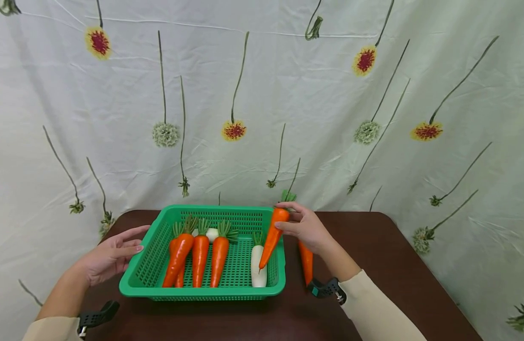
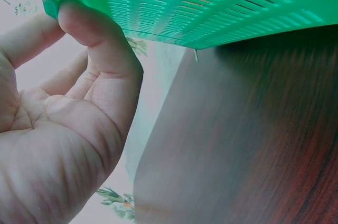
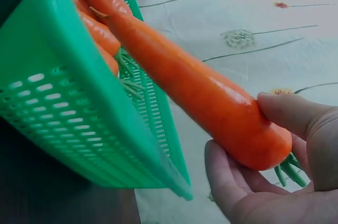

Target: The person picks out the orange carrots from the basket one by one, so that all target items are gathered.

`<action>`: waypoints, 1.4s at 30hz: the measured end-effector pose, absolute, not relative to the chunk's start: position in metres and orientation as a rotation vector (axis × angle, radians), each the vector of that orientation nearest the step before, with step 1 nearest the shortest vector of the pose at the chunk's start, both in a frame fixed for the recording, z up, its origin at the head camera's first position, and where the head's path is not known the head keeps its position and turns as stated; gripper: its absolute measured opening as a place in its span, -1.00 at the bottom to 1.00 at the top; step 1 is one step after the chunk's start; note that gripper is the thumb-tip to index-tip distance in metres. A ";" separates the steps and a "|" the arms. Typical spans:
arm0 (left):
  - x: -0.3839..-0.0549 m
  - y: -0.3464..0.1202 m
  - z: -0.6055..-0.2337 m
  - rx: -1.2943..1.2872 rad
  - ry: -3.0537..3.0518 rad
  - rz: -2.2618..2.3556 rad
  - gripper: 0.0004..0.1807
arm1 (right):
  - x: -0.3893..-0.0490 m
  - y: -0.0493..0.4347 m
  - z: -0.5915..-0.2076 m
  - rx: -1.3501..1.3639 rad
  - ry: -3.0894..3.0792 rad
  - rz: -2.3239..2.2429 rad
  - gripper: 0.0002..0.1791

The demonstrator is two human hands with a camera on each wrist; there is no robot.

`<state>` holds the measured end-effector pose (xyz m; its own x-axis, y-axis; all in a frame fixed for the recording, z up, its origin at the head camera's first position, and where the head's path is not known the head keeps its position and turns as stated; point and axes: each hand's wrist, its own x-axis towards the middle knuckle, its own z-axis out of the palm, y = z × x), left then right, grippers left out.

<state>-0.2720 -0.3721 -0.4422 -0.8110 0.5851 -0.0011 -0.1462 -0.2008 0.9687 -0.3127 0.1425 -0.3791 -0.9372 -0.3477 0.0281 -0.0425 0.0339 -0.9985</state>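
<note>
My right hand point(image 1: 308, 229) grips an orange carrot point(image 1: 273, 237) near its leafy top, with the thumb on one side and fingers on the other. That carrot slants tip-down over the right side of a green basket point(image 1: 202, 292). In the right wrist view the same carrot point(image 3: 185, 86) reaches across the basket's rim point(image 3: 100, 86). With thumb and fingertips, my left hand point(image 1: 108, 255) pinches the basket's left rim. Inside lie several carrots point(image 1: 220, 258) on the left and middle, and a white radish point(image 1: 257, 267) at the right. White vegetable point(image 1: 212, 234) shows partly behind the carrots.
Another carrot point(image 1: 306, 260) lies on the dark brown table point(image 1: 364, 255) right of the basket, partly hidden by my right hand and forearm. A white cloth point(image 1: 287, 94) with printed flowers hangs behind the table.
</note>
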 end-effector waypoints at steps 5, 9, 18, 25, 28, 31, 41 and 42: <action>-0.271 -0.372 -0.442 0.508 1.595 2.047 -0.39 | -0.312 0.151 -0.385 -0.382 2.061 -2.056 -0.40; -0.270 -0.372 -0.442 0.503 1.601 2.046 -0.39 | -0.309 0.159 -0.387 -0.384 2.087 -2.050 -0.36; -0.271 -0.372 -0.441 0.496 1.586 2.059 -0.39 | -0.307 0.178 -0.393 -0.361 2.081 -2.148 -0.35; -0.271 -0.372 -0.441 0.479 1.605 2.061 -0.40 | -0.306 0.191 -0.400 -0.363 2.053 -2.208 -0.35; -0.272 -0.372 -0.441 0.485 1.596 2.059 -0.40 | -0.305 0.195 -0.402 -0.353 2.032 -2.252 -0.37; -0.272 -0.372 -0.441 0.501 1.585 2.055 -0.39 | -0.305 0.200 -0.404 -0.346 2.012 -2.286 -0.39; -0.272 -0.372 -0.440 0.514 1.580 2.055 -0.39 | -0.312 0.224 -0.419 -0.377 2.010 -2.302 -0.44; -0.272 -0.371 -0.439 0.512 1.580 2.057 -0.39 | -0.312 0.227 -0.421 -0.374 2.018 -2.293 -0.44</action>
<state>-0.2721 -0.3714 -0.4392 -0.8082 0.5889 -0.0022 -0.1540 -0.2077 0.9660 -0.3124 0.2270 -0.4206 -0.9684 -0.2070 0.1389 -0.1114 -0.1389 -0.9840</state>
